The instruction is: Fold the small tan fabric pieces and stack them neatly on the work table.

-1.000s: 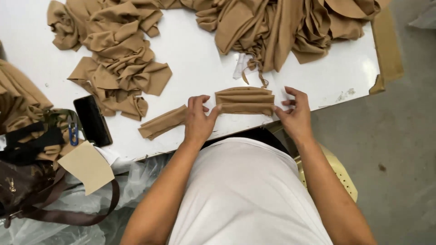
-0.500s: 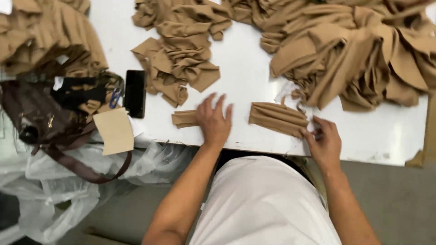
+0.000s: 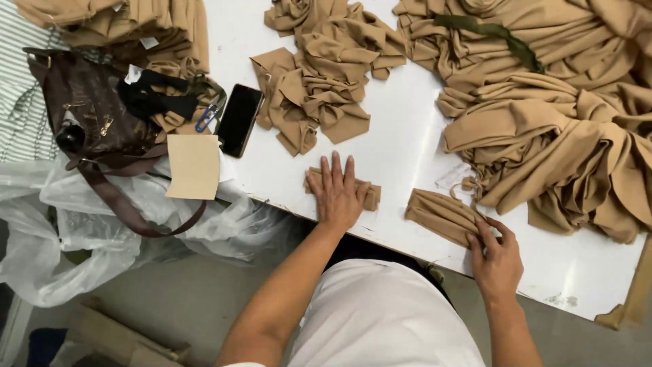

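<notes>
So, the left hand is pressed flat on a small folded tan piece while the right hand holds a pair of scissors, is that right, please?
Not quite: the head view shows the right hand gripping a folded tan strip, not scissors. The left hand does lie flat on the small folded tan piece.

The person wears a plain white short-sleeved top (image 3: 387,319). Both forearms are bare, with no watch, ring or glove on the left hand (image 3: 337,197) or right hand (image 3: 498,261).
</notes>
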